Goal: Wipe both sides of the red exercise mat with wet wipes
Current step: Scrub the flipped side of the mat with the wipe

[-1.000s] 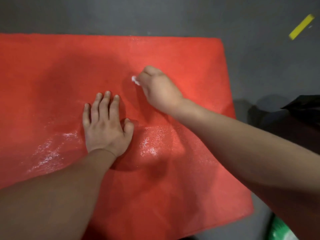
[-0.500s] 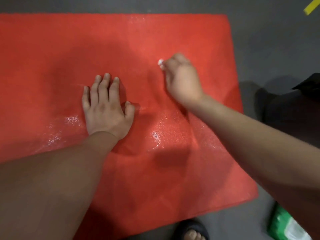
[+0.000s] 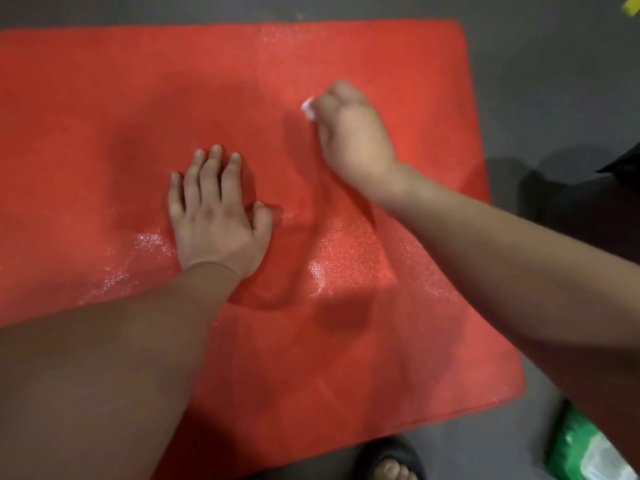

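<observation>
The red exercise mat (image 3: pixel 398 341) lies flat on a grey floor and fills most of the view. My left hand (image 3: pixel 216 216) presses flat on its middle with straight fingers. My right hand (image 3: pixel 353 133) is curled round a small white wet wipe (image 3: pixel 308 108), pressed against the mat to the upper right; only a bit of the wipe shows past the fingers. Wet shiny patches glisten on the mat beside the left hand and below the right wrist.
A green and white pack of wipes (image 3: pixel 581 448) lies on the floor at the lower right. A foot in a dark sandal (image 3: pixel 389 460) stands just below the mat's near edge. A yellow strip (image 3: pixel 631 5) is at the top right corner.
My right hand has slid the wipe to the right across the mat. My left hand has stayed pressed in place. The camera tilted down, bringing the foot and the pack into view.
</observation>
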`<action>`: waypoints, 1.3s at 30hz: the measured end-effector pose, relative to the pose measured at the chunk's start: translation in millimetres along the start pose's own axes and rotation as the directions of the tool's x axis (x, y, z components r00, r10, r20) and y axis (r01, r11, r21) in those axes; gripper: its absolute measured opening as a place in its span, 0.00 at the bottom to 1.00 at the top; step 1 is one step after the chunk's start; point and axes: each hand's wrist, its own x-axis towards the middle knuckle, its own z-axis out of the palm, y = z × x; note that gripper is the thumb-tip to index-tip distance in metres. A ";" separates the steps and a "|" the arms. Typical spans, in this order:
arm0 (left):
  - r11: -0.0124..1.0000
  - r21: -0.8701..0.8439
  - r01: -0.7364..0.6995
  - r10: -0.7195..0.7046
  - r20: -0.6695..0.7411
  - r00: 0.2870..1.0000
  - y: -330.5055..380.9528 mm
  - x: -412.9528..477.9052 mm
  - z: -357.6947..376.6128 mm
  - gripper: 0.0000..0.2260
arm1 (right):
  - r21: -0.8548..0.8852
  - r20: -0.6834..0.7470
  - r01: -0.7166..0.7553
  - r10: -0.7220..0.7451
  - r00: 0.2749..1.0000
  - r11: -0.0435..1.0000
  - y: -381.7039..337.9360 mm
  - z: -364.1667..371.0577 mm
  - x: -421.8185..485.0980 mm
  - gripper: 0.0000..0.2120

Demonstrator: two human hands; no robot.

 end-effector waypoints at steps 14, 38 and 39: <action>1.000 0.010 -0.009 0.009 -0.003 1.000 -1.0 -0.1 1.5 0.31 | -0.028 0.042 0.052 -0.050 0.998 0.998 -14.0 7.9 62.1 0.13; 1.000 0.012 -0.004 0.004 0.013 1.000 -1.3 -0.6 1.8 0.31 | 0.155 0.182 0.299 -0.325 0.928 0.941 -14.3 -10.2 -65.0 0.10; 1.000 0.015 -0.005 0.004 0.010 1.000 -1.1 -0.4 2.0 0.32 | 0.200 0.227 0.346 -0.387 0.893 0.916 -20.9 -14.6 -84.9 0.10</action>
